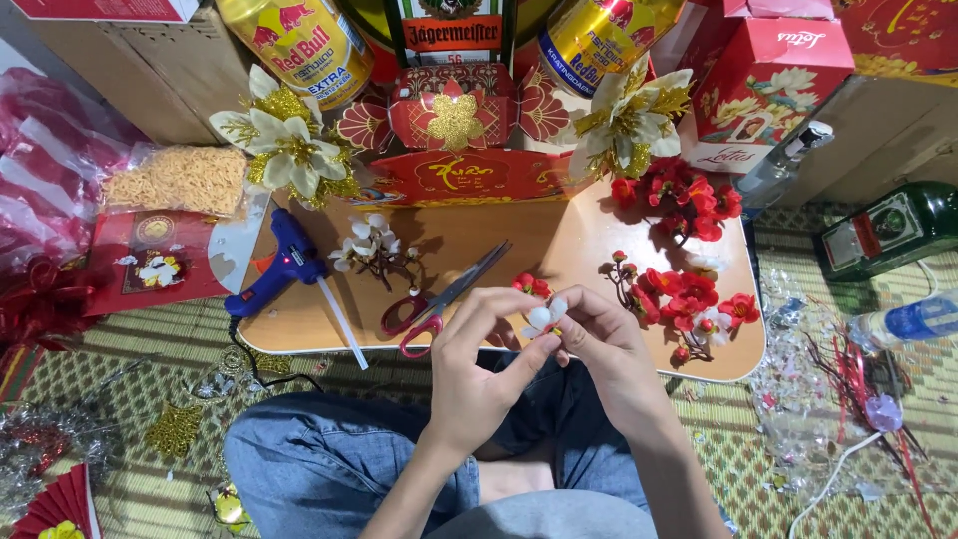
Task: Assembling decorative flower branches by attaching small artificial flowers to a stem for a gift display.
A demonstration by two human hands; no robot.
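Both hands meet over the near edge of a small wooden table (pixel 559 250). My left hand (pixel 479 364) and my right hand (pixel 604 344) together pinch a small white artificial flower (pixel 544 316) between their fingertips. A red flower (pixel 532 286) lies just behind the fingers. Red-handled scissors (pixel 439 299) lie open on the table left of my hands. A blue glue gun (pixel 279 265) with a white glue stick rests further left. A sprig of white blossoms (pixel 374 245) lies between them.
Red blossom sprigs (pixel 689 299) lie at the table's right. A red paper decoration with gold and white flowers (pixel 459 140) stands at the back, before large cans and red boxes. A green bottle (pixel 888 230), plastic bottle (pixel 913 319) and tinsel lie on the woven mat.
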